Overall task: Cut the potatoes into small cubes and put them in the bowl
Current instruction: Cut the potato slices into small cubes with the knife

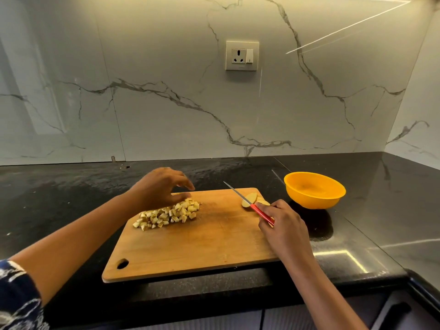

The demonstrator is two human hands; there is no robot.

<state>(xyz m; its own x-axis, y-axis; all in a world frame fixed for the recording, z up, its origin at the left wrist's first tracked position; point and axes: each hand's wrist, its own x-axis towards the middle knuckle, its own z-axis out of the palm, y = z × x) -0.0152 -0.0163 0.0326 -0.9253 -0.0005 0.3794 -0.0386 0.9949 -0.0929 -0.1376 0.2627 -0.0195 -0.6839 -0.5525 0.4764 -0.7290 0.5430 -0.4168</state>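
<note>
Pale potato cubes [166, 214] lie heaped on the left of our wooden cutting board [202, 248], the heap running left to right, just beside our left hand [159, 186], whose fingers hang loose, holding nothing. Uncut potato slices [252, 198] sit at the far right corner, against the knife [261, 212] our right hand [284, 226] grips; the yellow bowl [314, 190] stands beyond, nearer that hand

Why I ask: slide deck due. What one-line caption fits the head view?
Left hand beside diced potato on the cutting board; right hand holds a knife over potato slices, yellow bowl empty.
</note>
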